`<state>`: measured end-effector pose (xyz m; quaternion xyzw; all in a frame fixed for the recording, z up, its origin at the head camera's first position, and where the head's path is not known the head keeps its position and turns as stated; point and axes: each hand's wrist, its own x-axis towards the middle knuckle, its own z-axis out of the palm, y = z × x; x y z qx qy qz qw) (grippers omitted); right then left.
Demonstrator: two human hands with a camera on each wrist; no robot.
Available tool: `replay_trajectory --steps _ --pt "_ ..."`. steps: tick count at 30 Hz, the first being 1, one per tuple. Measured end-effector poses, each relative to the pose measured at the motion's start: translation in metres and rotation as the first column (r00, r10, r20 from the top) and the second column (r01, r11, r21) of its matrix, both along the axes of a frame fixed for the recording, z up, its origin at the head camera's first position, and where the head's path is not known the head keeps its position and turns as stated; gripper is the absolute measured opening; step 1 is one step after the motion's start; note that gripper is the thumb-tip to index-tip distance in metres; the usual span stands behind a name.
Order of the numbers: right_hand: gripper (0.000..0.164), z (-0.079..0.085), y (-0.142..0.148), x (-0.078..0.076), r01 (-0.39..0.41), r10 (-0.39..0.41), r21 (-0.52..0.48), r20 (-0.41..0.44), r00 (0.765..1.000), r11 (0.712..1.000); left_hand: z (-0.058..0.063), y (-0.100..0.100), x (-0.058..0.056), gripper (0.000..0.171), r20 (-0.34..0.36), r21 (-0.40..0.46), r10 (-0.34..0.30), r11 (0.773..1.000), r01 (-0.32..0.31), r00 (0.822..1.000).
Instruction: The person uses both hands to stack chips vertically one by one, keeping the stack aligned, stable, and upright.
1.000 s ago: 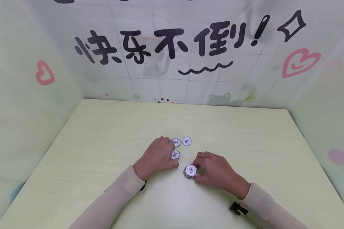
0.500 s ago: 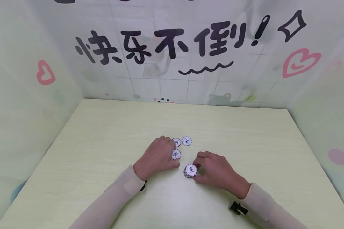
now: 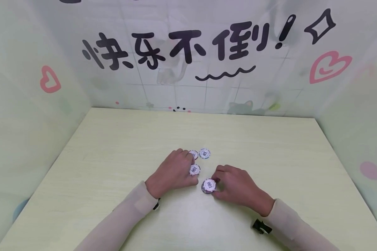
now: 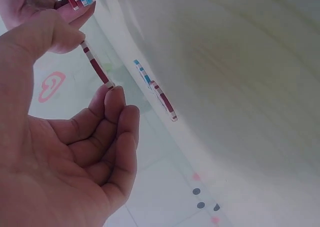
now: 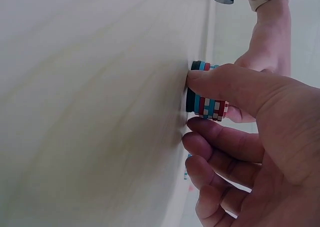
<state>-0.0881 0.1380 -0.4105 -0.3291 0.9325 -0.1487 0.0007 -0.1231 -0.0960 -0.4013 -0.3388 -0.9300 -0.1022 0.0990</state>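
Observation:
A poker chip [image 3: 195,169] marked 100 is pinched between the thumb and fingertips of my left hand [image 3: 172,174]; its red and white rim shows in the left wrist view. To the right stands a stack of poker chips [image 3: 209,185], topped by another 100 chip. My right hand [image 3: 238,184] grips this stack by its sides with thumb and index finger. In the right wrist view, the stack's dark, blue and red rims [image 5: 210,107] show. Beyond the left hand, a red-rimmed chip [image 3: 193,154], partly covered by its fingers, lies flat beside a chip marked 10 [image 3: 205,153].
The pale wooden table [image 3: 128,139] is enclosed by printed cloth at the back [image 3: 188,94] and both sides. Black straps or devices [image 3: 261,226] sit at the wrists below the sleeves.
My left hand, with the pinched chip, has shifted slightly right towards the stack. The right hand keeps its grip, and the two flat chips lie where they were.

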Motion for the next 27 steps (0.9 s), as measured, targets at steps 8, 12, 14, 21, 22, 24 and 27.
replay_trajectory --steps 8,12,14,21,22,24,27 --pt "0.027 0.000 0.000 -0.001 0.001 -0.001 0.003 0.008 1.000 1.000 -0.001 0.001 0.002 0.021 -0.032 0.041 -0.049 0.998 0.050 0.998" --pt "0.028 0.000 0.000 -0.002 0.000 0.000 0.005 0.005 1.000 1.000 -0.001 0.002 0.003 0.020 -0.030 0.052 -0.070 0.996 0.072 0.997" --pt "0.028 0.000 0.000 -0.002 0.000 0.000 0.005 0.003 1.000 1.000 -0.001 0.002 0.004 0.020 -0.024 0.054 -0.081 0.995 0.082 0.996" --pt "0.029 0.000 -0.001 -0.002 0.006 -0.006 0.005 -0.001 1.000 1.000 -0.001 0.002 0.008 0.022 -0.023 0.037 -0.102 0.994 0.102 0.995" --pt "0.028 0.000 -0.001 -0.002 0.007 -0.007 0.004 -0.001 1.000 1.000 -0.001 0.003 0.009 0.022 -0.026 0.039 -0.103 0.994 0.104 0.994" --pt "0.028 0.000 -0.001 -0.002 0.009 -0.009 0.003 -0.002 1.000 1.000 -0.001 0.003 0.010 0.023 -0.026 0.043 -0.107 0.993 0.108 0.994" --pt "0.027 0.000 0.000 -0.001 0.009 -0.009 0.001 -0.004 1.000 1.000 -0.001 0.004 0.012 0.023 -0.028 0.052 -0.117 0.992 0.118 0.993"
